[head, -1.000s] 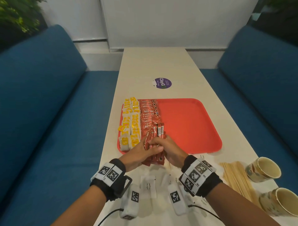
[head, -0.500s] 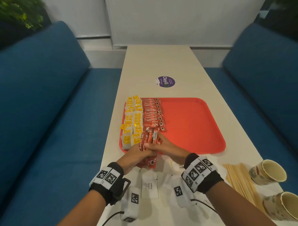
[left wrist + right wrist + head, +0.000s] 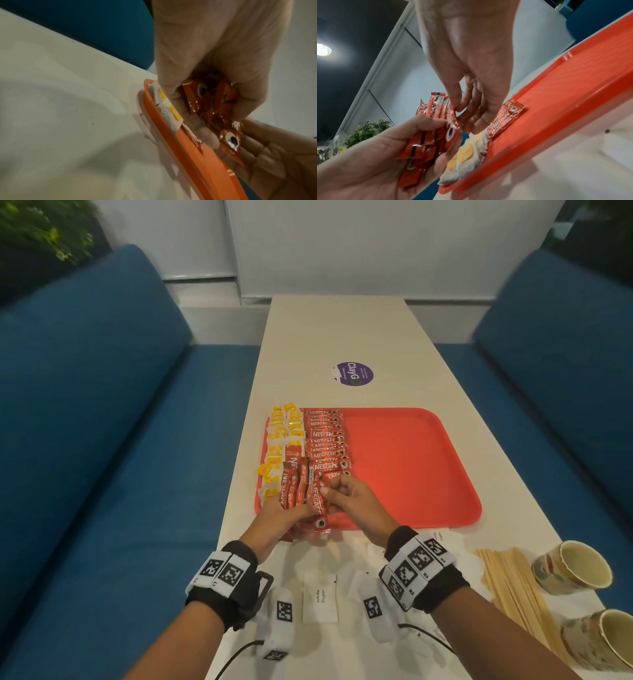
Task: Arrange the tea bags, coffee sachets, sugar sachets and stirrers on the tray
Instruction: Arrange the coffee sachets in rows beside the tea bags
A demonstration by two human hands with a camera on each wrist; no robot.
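Observation:
A red tray (image 3: 411, 467) lies on the white table, with yellow-tagged tea bags (image 3: 286, 426) along its left edge and a column of red coffee sachets (image 3: 327, 440) beside them. My left hand (image 3: 281, 513) grips a fanned bundle of red coffee sachets (image 3: 301, 487) over the tray's near left corner. My right hand (image 3: 346, 494) pinches the rightmost sachet (image 3: 453, 115) of that bundle between thumb and fingertips. White sugar sachets (image 3: 320, 597) lie on the table near my wrists. Wooden stirrers (image 3: 513, 583) lie in a pile to the right.
Two paper cups (image 3: 572, 566) lie on their sides at the right table edge beside the stirrers. A purple round sticker (image 3: 352, 373) marks the table beyond the tray. Blue sofas (image 3: 85, 422) flank the table on both sides. The tray's right half is bare.
Both hands have shifted slightly left and up with the bundle. The bundle is more fanned out, and my right hand has moved from clasping it to pinching one sachet at its right side.

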